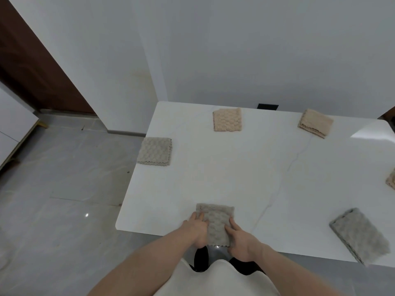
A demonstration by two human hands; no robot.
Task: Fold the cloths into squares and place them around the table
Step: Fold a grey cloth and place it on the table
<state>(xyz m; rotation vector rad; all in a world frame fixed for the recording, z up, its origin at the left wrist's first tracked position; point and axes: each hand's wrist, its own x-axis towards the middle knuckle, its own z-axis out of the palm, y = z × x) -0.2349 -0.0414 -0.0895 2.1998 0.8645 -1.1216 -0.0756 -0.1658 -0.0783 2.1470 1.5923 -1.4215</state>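
A grey folded cloth [215,221] lies at the near edge of the white table [235,178]. My left hand [195,229] rests on its left side and my right hand [240,240] on its right side, both pressing it flat. Other folded squares sit around the table: a grey cloth [155,151] at the left edge, a beige cloth [227,120] at the far edge, another beige cloth [316,123] far right, a grey cloth [360,235] near right. A beige cloth [391,180] is cut off by the frame's right side.
White walls stand behind the table, with a small dark outlet [267,106] at its far edge. Grey tiled floor [64,189] lies to the left, with a brown door [32,67] and a white cabinet [12,129] beyond.
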